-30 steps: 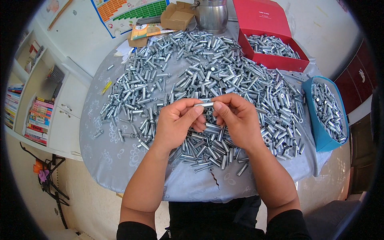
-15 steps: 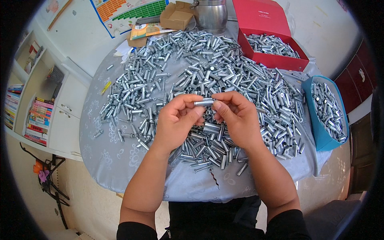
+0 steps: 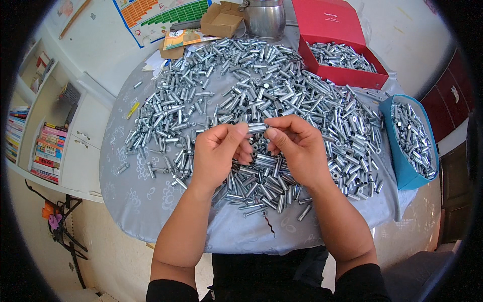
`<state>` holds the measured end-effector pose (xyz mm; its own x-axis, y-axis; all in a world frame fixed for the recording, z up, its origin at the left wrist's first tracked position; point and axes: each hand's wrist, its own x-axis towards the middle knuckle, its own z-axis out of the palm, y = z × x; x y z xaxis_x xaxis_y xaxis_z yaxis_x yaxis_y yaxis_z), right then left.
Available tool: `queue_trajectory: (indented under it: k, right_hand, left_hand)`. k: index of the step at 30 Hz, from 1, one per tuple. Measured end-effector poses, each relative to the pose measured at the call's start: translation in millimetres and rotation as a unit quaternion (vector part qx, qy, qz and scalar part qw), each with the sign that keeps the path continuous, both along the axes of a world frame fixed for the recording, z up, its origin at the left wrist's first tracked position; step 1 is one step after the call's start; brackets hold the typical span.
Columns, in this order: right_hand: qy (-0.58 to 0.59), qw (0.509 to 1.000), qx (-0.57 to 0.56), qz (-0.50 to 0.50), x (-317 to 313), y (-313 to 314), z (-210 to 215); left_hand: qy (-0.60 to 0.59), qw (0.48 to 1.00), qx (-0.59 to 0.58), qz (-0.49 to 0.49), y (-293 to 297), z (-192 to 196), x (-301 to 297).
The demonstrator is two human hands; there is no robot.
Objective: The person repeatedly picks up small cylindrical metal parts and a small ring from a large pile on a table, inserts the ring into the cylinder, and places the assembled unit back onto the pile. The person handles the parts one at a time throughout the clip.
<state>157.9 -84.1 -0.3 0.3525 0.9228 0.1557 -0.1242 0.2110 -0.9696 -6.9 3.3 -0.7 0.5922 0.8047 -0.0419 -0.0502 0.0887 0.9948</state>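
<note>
Above the heap, a shiny silver metal sleeve [image 3: 257,128] lies sideways between my two hands. My left hand [image 3: 217,153] pinches its left end, the thumb lying along the top. At the other end, the thumb and fingertips of my right hand [image 3: 298,150] close on it. Whether a bolt sits inside the sleeve is hidden by my fingers. Below and around both hands spreads a big pile of metal sleeves and bolts [image 3: 287,100], with loose nuts and washers among them. To the left lies a group of bolts with sleeves on them [image 3: 168,113].
A red box [image 3: 347,75] of metal parts stands at the back right, its lid up. Nearer on the right is a blue fabric bin [image 3: 415,178] of similar parts. A metal pot [image 3: 266,22] and a cardboard box [image 3: 221,21] stand behind the pile. The grey tablecloth [image 3: 136,201] has a tear.
My left thumb has moved up onto the top of the sleeve's left end, and the left fingers have shifted below it. The right hand keeps its pinch almost unmoved.
</note>
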Motion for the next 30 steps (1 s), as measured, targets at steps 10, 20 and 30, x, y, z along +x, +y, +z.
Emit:
queue_trajectory:
  k: [10, 20, 30]
  right_hand:
    - [0.022, 1.000, -0.011, -0.004, 1.8, 0.5, 0.8]
    - [0.024, 1.000, -0.010, -0.003, 1.3, 1.6, 0.1]
    - [0.022, 1.000, -0.012, -0.007, 3.0, 2.5, -3.3]
  left_hand:
    - [-0.037, 0.999, 0.023, 0.018, -1.9, -1.0, 5.0]
    - [-0.004, 1.000, 0.022, 0.004, 1.3, 2.5, 0.2]
    - [-0.031, 0.997, 0.068, 0.006, 3.6, -4.7, 1.3]
